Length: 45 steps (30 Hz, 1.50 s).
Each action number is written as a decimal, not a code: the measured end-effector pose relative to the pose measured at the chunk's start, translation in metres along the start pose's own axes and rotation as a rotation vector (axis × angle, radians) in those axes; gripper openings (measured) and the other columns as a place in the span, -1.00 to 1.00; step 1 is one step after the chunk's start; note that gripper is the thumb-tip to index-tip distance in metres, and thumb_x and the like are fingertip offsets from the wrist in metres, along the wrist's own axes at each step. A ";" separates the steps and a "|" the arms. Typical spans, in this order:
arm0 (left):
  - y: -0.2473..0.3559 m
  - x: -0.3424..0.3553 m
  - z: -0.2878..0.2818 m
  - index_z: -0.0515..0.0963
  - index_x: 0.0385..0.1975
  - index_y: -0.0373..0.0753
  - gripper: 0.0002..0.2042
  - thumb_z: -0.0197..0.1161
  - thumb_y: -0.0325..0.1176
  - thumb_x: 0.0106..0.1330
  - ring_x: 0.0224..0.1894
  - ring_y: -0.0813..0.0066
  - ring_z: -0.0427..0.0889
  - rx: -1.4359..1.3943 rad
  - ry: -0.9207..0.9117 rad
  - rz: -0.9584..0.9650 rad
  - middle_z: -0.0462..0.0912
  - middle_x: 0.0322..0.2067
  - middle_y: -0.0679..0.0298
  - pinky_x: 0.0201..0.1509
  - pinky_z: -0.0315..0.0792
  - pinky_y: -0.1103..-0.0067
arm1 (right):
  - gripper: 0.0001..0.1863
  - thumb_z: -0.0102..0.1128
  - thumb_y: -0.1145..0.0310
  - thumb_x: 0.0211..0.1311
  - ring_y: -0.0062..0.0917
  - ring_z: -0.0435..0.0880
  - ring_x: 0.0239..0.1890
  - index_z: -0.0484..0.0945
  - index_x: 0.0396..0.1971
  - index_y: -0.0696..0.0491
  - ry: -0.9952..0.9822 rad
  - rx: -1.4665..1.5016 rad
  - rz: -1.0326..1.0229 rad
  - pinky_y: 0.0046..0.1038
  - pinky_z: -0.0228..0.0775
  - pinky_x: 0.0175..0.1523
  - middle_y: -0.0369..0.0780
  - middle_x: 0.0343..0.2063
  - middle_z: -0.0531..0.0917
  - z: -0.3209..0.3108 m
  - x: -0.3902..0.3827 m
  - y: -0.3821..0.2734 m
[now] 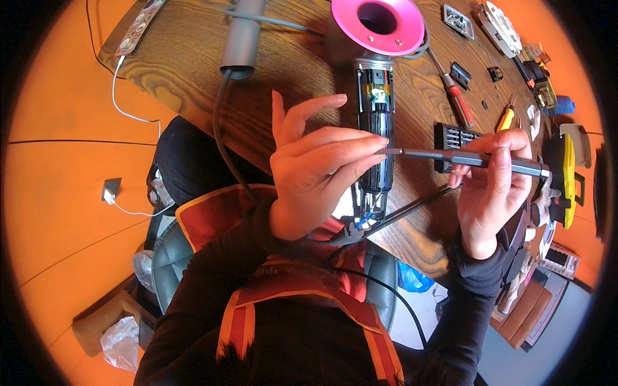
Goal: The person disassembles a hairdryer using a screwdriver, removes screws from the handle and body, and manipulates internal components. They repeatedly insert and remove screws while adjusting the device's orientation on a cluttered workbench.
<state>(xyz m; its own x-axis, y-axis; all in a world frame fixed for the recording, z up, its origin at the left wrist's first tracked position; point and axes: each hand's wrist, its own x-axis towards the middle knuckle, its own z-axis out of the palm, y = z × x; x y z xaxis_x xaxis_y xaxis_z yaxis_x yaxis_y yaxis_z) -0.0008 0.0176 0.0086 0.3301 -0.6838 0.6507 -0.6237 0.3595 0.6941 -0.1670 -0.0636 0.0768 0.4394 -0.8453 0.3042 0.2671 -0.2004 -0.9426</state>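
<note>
With your right hand (pixel 499 186) you are gripping a slim dark-grey screwdriver (pixel 463 158), its thick end pointing right and its thin end pointing left, the whole tool lying nearly level across your view. Your left hand (pixel 315 161) is pinching the screwdriver's thin left end between thumb and fingertips, while other fingers of that hand are sticking up, clear of the tool.

The pinched end is showing in front of the handle of a hair dryer (pixel 376 122); whether it is touching the handle, you cannot tell from this view. The dryer is lying on the wooden table (pixel 299 61), its pink ring at the far end and its handle running toward you, with the dark inner parts showing. Near the handle's near end, blue wires (pixel 364 222) are showing.

To the left of the dryer, a grey tube (pixel 242 42) is lying with a grey cable (pixel 220 119) running out of its near end. To the right, a black bit case (pixel 450 138) is sitting partly behind the screwdriver. Farther off, a red-handled screwdriver (pixel 458 103) is lying, and a yellow-handled tool (pixel 506 118) is resting just beyond your right hand.
</note>
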 end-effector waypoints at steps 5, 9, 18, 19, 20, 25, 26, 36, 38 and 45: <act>0.000 -0.001 0.000 0.62 -0.48 -0.03 -0.80 0.38 -0.40 -0.17 -0.07 0.41 0.43 0.047 -0.014 0.037 0.60 -0.47 0.51 0.22 -0.25 0.17 | -0.93 -0.11 0.46 0.23 -0.58 0.49 -0.65 0.25 -0.36 0.13 -0.005 -0.059 0.059 -0.60 0.38 -0.58 -0.17 -0.59 0.48 0.003 -0.002 0.002; 0.001 0.000 0.004 0.61 -0.41 -0.06 -0.75 0.38 -0.35 -0.18 -0.07 0.40 0.43 0.063 -0.018 0.067 0.60 -0.43 0.50 0.22 -0.21 0.18 | -0.87 -0.19 0.37 0.29 -0.60 0.45 -0.68 0.27 -0.34 0.12 -0.031 -0.067 0.116 -0.64 0.34 -0.61 -0.19 -0.59 0.45 0.003 0.001 0.018; 0.063 0.013 -0.030 0.52 -0.36 -0.34 -0.68 0.33 -0.34 -0.16 -0.30 0.35 0.47 -0.320 -0.337 0.476 0.52 -0.33 0.14 -0.25 0.32 0.44 | -0.75 -0.10 0.18 0.27 -0.69 0.31 -0.66 0.40 -0.38 0.06 0.010 0.899 0.497 -0.72 0.10 -0.63 -0.30 -0.67 0.41 -0.018 0.016 0.050; 0.074 0.011 -0.023 0.52 -0.37 -0.34 -0.68 0.32 -0.34 -0.15 -0.30 0.36 0.47 -0.346 -0.334 0.484 0.52 -0.34 0.15 -0.26 0.32 0.45 | -0.75 -0.10 0.19 0.26 -0.69 0.30 -0.64 0.40 -0.38 0.07 -0.002 0.929 0.488 -0.72 0.10 -0.61 -0.29 -0.66 0.41 -0.021 0.017 0.051; 0.081 0.010 -0.018 0.52 -0.37 -0.33 -0.69 0.32 -0.34 -0.15 -0.31 0.37 0.47 -0.289 -0.370 0.469 0.51 -0.35 0.15 -0.27 0.31 0.45 | -0.75 -0.09 0.21 0.26 -0.68 0.29 -0.63 0.41 -0.38 0.10 -0.013 0.949 0.494 -0.73 0.10 -0.59 -0.28 -0.64 0.40 -0.022 0.018 0.052; 0.099 0.010 -0.007 0.52 -0.40 -0.32 -0.71 0.30 -0.34 -0.14 -0.35 0.40 0.45 -0.256 -0.366 0.447 0.50 -0.38 0.18 -0.31 0.29 0.49 | -0.77 -0.11 0.25 0.26 -0.65 0.28 -0.61 0.41 -0.37 0.12 -0.059 0.953 0.455 -0.69 0.13 -0.53 -0.27 -0.63 0.38 -0.026 0.017 0.056; 0.102 0.010 -0.006 0.52 -0.40 -0.32 -0.72 0.30 -0.34 -0.14 -0.36 0.40 0.45 -0.261 -0.361 0.455 0.49 -0.39 0.19 -0.32 0.29 0.50 | -0.77 -0.11 0.25 0.26 -0.64 0.27 -0.61 0.41 -0.37 0.12 -0.080 0.969 0.450 -0.68 0.14 -0.53 -0.27 -0.63 0.37 -0.026 0.017 0.057; 0.109 0.004 -0.008 0.52 -0.44 -0.29 -0.77 0.25 -0.35 -0.12 -0.45 0.46 0.43 -0.275 -0.367 0.458 0.46 -0.47 0.24 -0.41 0.25 0.57 | -0.75 -0.10 0.25 0.25 -0.57 0.32 -0.56 0.41 -0.38 0.15 -0.139 1.031 0.433 -0.61 0.19 -0.46 -0.25 -0.62 0.40 -0.029 0.018 0.060; 0.108 0.004 -0.010 0.52 -0.45 -0.29 -0.78 0.24 -0.35 -0.12 -0.46 0.47 0.42 -0.281 -0.379 0.462 0.45 -0.48 0.26 -0.43 0.24 0.58 | -0.75 -0.11 0.25 0.25 -0.56 0.33 -0.55 0.41 -0.38 0.14 -0.133 1.027 0.435 -0.60 0.19 -0.46 -0.25 -0.63 0.40 -0.029 0.018 0.061; 0.113 0.000 -0.010 0.52 -0.48 -0.27 -0.82 0.21 -0.35 -0.11 -0.52 0.51 0.40 -0.311 -0.341 0.463 0.43 -0.53 0.30 -0.49 0.21 0.63 | -0.73 -0.10 0.27 0.26 -0.68 0.20 -0.57 0.37 -0.33 0.21 -0.087 1.018 0.368 -0.68 0.09 -0.52 -0.28 -0.58 0.29 -0.030 0.018 0.063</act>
<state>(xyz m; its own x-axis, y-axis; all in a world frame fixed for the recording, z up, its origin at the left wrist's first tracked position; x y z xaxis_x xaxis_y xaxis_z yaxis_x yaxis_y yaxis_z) -0.0635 0.0645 0.0902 -0.1990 -0.5587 0.8051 -0.3964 0.7973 0.4553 -0.1684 -0.1067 0.0190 0.6865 -0.7234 0.0731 0.6751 0.5969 -0.4336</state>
